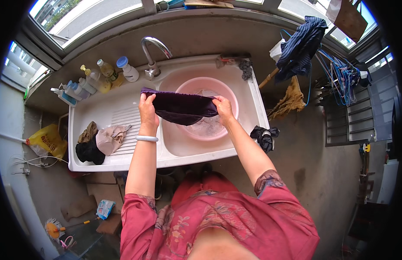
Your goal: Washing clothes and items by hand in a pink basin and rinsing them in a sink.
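A dark purple cloth garment (pixel 183 105) is stretched by its upper edge between my two hands. My left hand (pixel 148 112) grips its left end over the sink's ridged washboard side, and a pale bangle circles that wrist. The other end is pinched in my right hand (pixel 224 109), above the right part of a pink plastic basin (pixel 205 138). Sudsy water and some light cloth show in the basin, partly hidden behind the garment. The basin stands inside the bowl of a white laundry sink (pixel 175 149).
A chrome faucet (pixel 152 58) rises behind the sink. Several bottles (pixel 97 79) line the back left ledge. A beige garment (pixel 110 139) and a black cloth (pixel 90 151) lie at the washboard's left. Black cloth (pixel 265 138) hangs by the right edge; blue hangers (pixel 342 78) hang farther right.
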Action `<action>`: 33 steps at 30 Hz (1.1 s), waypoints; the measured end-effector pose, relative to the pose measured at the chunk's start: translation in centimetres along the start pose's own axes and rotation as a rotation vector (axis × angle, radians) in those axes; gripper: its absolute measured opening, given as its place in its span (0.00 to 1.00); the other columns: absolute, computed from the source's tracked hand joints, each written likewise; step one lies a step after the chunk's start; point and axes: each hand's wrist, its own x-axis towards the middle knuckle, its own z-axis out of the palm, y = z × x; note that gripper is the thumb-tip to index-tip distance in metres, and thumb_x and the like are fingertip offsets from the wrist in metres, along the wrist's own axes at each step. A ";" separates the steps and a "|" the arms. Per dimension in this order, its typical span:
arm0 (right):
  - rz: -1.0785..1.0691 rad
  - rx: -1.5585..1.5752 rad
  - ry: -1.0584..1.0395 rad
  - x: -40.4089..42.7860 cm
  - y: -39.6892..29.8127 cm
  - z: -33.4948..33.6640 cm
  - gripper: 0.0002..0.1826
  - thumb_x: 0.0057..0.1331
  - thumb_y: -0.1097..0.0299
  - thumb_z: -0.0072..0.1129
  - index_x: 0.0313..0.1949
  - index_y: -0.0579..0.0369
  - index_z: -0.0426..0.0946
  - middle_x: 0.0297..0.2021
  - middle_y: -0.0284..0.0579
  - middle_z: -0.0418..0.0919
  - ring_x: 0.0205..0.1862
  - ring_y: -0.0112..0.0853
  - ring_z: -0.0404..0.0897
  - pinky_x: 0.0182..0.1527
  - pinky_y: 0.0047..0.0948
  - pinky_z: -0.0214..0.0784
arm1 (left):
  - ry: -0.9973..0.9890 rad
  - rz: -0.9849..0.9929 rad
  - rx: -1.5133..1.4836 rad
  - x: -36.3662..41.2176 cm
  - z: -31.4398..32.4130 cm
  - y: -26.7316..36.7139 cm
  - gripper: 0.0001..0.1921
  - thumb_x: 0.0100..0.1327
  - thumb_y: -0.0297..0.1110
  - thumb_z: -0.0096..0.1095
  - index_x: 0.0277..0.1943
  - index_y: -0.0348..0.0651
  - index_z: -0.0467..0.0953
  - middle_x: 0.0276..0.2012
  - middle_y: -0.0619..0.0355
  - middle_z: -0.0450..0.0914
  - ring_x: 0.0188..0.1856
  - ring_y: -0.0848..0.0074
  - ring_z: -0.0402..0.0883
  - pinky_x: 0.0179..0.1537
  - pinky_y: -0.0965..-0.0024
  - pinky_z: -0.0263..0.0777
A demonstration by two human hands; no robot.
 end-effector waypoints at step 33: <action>-0.105 -0.241 -0.585 -2.4 4.3 8.1 0.22 0.60 0.69 0.58 0.53 0.57 0.69 0.48 0.40 0.74 0.50 0.26 0.71 0.53 0.25 0.62 | -1.069 0.594 0.805 0.5 -3.1 -1.7 0.20 0.57 0.31 0.60 0.53 0.41 0.69 0.51 0.58 0.73 0.55 0.72 0.69 0.62 0.70 0.56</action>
